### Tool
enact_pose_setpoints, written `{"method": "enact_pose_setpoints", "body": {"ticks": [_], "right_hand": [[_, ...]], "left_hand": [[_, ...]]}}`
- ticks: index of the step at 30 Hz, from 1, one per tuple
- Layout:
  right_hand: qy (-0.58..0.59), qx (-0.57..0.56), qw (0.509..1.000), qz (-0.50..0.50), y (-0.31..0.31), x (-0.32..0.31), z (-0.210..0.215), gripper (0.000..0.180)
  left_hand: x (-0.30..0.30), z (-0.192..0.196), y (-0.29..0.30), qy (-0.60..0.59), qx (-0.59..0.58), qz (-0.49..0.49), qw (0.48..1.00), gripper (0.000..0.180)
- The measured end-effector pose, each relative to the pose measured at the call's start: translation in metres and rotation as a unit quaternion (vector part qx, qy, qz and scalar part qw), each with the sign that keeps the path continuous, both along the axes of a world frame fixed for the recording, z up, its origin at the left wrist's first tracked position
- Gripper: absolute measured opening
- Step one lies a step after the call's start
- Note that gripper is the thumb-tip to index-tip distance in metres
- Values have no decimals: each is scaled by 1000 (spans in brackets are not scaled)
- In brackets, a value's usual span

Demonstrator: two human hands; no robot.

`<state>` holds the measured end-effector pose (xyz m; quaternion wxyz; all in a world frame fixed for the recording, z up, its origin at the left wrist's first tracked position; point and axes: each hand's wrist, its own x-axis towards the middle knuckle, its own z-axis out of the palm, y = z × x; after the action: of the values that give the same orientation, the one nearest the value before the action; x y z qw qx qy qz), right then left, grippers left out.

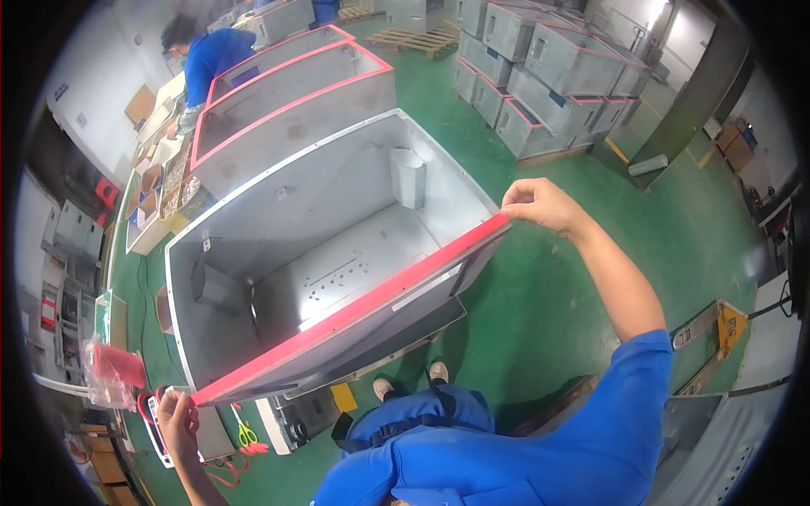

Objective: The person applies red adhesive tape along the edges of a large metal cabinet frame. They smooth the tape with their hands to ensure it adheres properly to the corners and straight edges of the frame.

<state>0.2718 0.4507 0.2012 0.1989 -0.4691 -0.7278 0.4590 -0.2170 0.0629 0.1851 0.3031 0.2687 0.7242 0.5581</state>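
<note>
In front of me stands a large open grey metal box (291,198), with a row of small holes in its floor and angled brackets at its inner corners. A flat red strip (354,319) lies along its near rim from corner to corner. At the near left corner my left hand (179,424) is closed, fingertips pinching the strip's end. My right hand (547,205) pinches the other end at the right corner, with my arm stretched out. Whether the strip is stuck down along its length, I cannot tell.
More grey boxes with red-edged rims (295,110) stand beyond, where a co-worker in blue (218,63) leans over. Stacked boxes (557,84) are at the back right. Green-handled scissors (245,433) lie near my left hand. A pallet jack (717,333) stands at the right.
</note>
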Motion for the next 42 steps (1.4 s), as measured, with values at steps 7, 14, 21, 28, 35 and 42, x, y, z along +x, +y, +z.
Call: {"method": "enact_pose_setpoints", "body": {"ticks": [7,14,21,28,35,42], "right_hand": [[-21,-23,999,22,6,-1,1,17],[-46,-21,998,30,9,-1,2,18],[-66,20,996,61,15,2,-6,18],[-92,3,993,80,19,1,-3,19],[-88,0,993,78,17,-1,0,17],[-71,-5,994,80,18,1,-1,17]], "left_hand": [[0,-4,0,-30,-3,18,999,11],[1,-6,3,-18,-5,43,999,12],[-2,-10,2,-12,2,47,999,12],[-5,-14,2,-26,27,48,998,9],[-9,-17,-1,-25,28,44,998,8],[-4,-16,2,-19,21,61,998,8]]}}
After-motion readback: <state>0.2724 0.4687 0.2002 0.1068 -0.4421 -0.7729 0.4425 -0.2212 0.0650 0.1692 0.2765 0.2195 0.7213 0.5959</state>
